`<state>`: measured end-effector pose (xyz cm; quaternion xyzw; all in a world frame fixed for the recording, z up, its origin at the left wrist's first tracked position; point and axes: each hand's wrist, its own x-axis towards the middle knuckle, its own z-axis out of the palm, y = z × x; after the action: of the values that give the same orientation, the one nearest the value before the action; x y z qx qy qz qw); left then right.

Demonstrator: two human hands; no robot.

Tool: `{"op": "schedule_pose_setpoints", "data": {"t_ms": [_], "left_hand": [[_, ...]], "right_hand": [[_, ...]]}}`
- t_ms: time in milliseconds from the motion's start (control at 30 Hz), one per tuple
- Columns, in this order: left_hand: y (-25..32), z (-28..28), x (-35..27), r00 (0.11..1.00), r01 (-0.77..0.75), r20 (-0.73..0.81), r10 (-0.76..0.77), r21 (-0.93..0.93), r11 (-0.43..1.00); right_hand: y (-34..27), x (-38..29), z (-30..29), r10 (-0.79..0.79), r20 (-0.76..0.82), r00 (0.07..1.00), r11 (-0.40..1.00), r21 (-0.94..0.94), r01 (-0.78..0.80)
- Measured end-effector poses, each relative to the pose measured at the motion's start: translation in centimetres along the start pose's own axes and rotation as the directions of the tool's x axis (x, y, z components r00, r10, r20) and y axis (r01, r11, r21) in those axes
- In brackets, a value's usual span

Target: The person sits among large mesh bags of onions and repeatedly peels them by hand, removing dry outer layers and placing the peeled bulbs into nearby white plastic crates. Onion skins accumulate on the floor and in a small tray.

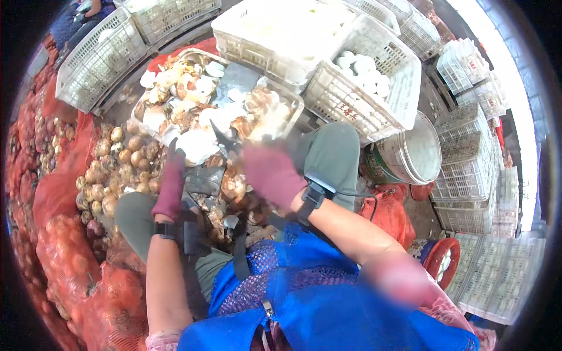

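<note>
My right hand (272, 175), in a dark pink glove, grips a knife (221, 137) whose dark pointed blade reaches up and left over a pale plastic crate (295, 119) heaped with onion skins (180, 105). My left hand (170, 182), gloved alike with dark fingertips, is at the crate's near left edge, close to a bright white thing (195, 145), perhaps a peeled onion; whether the hand holds it cannot be told. A dark flat slab (237, 81) lies across the crate. Loose unpeeled onions (127, 162) are piled left of my left hand.
Red mesh sacks of onions (66, 250) line the left. A white crate (351, 105) with peeled onions (364, 72) stands beyond my right knee, beside a bucket (421, 147). Stacked crates (465, 162) rise at right. Part of another person (79, 22) shows at top left.
</note>
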<state>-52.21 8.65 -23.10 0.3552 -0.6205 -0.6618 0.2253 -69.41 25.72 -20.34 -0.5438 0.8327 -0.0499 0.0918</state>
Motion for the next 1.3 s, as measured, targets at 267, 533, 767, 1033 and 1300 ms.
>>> {"op": "schedule_pose_setpoints", "data": {"t_ms": [267, 533, 767, 1033, 1300], "left_hand": [[-2.0, -1.5, 0.9, 0.988, -0.149, 0.068, 0.138, 0.192, 0.97], [-2.8, -0.3, 2.1, 0.994, -0.104, 0.058, 0.094, 0.214, 0.971], [-3.3, -0.8, 2.3, 0.985, -0.172, 0.072, 0.159, 0.235, 0.957], [-4.0, -1.0, 3.3, 1.0, -0.01, -0.022, 0.008, -0.104, 0.995], [-3.5, -1.9, 0.6, 0.996, 0.042, -0.071, -0.058, -0.209, 0.977]], "right_hand": [[-1.9, -0.2, -2.4, -0.036, 0.061, 0.998, 0.977, -0.207, 0.048], [-1.8, 2.2, 2.2, 0.017, 0.071, 0.997, 0.999, -0.033, -0.015], [-2.4, 2.1, 1.1, -0.044, 0.154, 0.987, 0.976, -0.203, 0.076], [-0.8, 2.4, 1.3, -0.126, 0.093, 0.988, 0.987, -0.091, 0.135], [-1.4, -0.3, -1.9, 0.001, 0.131, 0.991, 0.974, 0.223, -0.03]]}}
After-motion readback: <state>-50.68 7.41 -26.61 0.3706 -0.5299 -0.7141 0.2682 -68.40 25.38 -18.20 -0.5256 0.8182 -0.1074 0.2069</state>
